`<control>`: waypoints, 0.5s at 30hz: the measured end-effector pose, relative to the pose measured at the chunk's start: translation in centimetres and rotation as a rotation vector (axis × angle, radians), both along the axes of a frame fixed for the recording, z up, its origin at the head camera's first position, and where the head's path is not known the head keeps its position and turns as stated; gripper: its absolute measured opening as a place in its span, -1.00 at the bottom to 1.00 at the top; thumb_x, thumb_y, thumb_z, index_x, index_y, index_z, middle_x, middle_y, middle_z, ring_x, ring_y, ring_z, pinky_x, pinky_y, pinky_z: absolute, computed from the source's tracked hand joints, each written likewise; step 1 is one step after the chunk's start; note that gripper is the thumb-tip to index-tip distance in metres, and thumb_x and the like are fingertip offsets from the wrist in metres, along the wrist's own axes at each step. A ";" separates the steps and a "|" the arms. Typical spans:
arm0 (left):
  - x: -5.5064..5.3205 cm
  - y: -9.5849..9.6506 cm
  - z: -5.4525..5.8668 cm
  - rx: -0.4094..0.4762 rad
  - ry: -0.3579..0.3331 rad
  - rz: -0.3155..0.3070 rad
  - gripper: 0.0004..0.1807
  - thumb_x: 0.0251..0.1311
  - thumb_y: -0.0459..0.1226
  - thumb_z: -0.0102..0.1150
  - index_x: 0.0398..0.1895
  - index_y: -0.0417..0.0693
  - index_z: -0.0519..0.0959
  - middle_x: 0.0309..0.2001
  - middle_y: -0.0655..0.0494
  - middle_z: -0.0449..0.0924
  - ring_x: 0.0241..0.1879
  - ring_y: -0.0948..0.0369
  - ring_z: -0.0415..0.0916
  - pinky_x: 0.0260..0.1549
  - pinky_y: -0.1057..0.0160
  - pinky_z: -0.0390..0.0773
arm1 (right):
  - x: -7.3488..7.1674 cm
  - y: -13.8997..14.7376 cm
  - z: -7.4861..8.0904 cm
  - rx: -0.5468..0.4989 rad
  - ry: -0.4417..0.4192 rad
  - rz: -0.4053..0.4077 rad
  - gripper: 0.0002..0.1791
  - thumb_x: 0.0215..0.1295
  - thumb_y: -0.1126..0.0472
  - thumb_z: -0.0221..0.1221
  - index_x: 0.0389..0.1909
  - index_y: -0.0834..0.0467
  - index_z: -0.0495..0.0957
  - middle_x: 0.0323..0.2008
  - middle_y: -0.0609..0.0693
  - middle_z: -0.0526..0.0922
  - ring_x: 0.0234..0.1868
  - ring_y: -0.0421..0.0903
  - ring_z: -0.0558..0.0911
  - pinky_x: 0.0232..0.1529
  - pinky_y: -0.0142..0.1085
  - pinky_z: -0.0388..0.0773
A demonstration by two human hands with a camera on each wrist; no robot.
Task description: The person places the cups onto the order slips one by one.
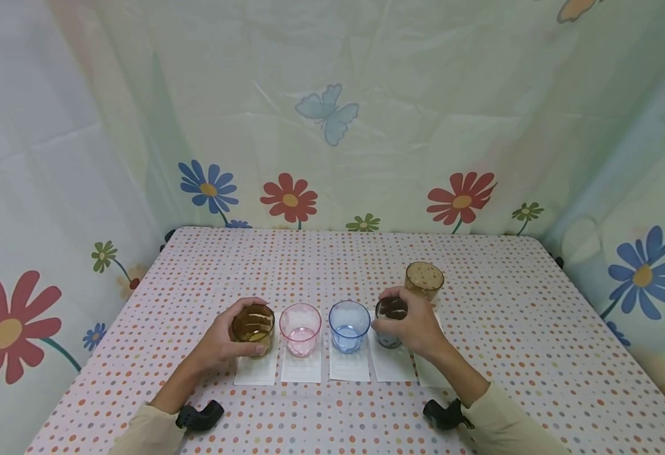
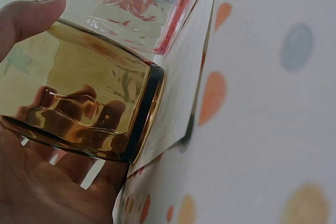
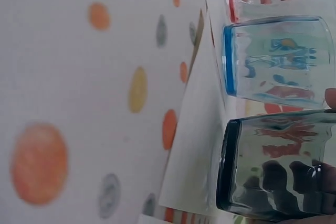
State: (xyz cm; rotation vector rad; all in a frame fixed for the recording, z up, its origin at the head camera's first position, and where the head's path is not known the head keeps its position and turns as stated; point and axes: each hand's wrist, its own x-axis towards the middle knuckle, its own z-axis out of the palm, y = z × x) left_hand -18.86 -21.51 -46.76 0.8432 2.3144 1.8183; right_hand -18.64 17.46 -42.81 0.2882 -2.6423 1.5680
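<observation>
My left hand (image 1: pixel 224 338) grips a brown glass (image 1: pixel 254 323), thumb on the near side and fingers curled behind it. The left wrist view shows those fingers through the amber wall, with the glass base (image 2: pixel 147 114) at the paper slip. With my right hand (image 1: pixel 414 322) I hold a dark grey glass (image 1: pixel 390 338) by its sides, partly hidden by the fingers. In the right wrist view this grey glass (image 3: pixel 273 166) has its base close over a white slip (image 3: pixel 194 156). Between the hands stand a pink-rimmed glass (image 1: pixel 300 332) and a blue glass (image 1: pixel 349 327).
A yellowish amber glass (image 1: pixel 425 278) stands behind my right hand. Several white paper slips (image 1: pixel 349 370) lie in a row under and before the glasses on the dotted tablecloth (image 1: pixel 310 423). A flowered curtain (image 1: pixel 401 114) encloses the back and sides.
</observation>
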 end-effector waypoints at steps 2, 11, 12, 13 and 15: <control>0.0 0.0 0.0 0.004 -0.006 -0.004 -0.22 0.07 -0.40 0.44 0.39 -0.20 0.31 0.23 -0.14 0.47 0.14 -0.03 0.52 0.12 0.23 0.57 | 0.0 0.1 -0.2 0.005 -0.002 0.003 -0.46 0.07 0.22 0.47 0.07 0.25 0.53 -0.08 0.15 0.67 -0.04 0.11 0.67 -0.03 -0.14 0.62; 0.0 0.0 0.2 0.004 -0.007 -0.007 -0.21 0.07 -0.41 0.44 0.39 -0.24 0.30 0.23 -0.15 0.47 0.14 0.00 0.53 0.13 0.21 0.57 | 0.2 0.2 -0.4 -0.005 -0.041 -0.015 -0.35 0.06 0.09 0.53 0.14 0.23 0.52 -0.05 0.11 0.66 0.01 0.11 0.67 -0.02 -0.15 0.64; 0.1 0.0 0.2 0.000 -0.008 -0.003 -0.21 0.07 -0.40 0.44 0.39 -0.21 0.31 0.23 -0.14 0.47 0.14 0.00 0.52 0.13 0.22 0.57 | 0.3 0.2 -0.4 -0.006 -0.041 -0.016 -0.33 0.06 0.07 0.53 0.15 0.23 0.52 -0.05 0.11 0.66 0.02 0.11 0.66 -0.02 -0.15 0.64; 0.1 0.0 0.2 -0.004 -0.008 0.001 -0.21 0.07 -0.39 0.45 0.39 -0.17 0.32 0.23 -0.13 0.47 0.14 -0.01 0.52 0.13 0.22 0.57 | 0.3 0.3 -0.4 -0.001 -0.038 -0.013 -0.32 0.07 0.05 0.53 0.16 0.23 0.51 -0.03 0.12 0.66 0.03 0.12 0.66 -0.01 -0.15 0.64; 0.1 0.0 0.2 -0.006 -0.004 0.003 -0.22 0.07 -0.39 0.45 0.38 -0.13 0.33 0.23 -0.13 0.47 0.14 -0.04 0.52 0.13 0.20 0.58 | 0.4 0.3 -0.3 0.009 -0.033 -0.016 -0.30 0.06 0.03 0.53 0.17 0.23 0.51 -0.01 0.13 0.66 0.05 0.12 0.65 0.00 -0.14 0.64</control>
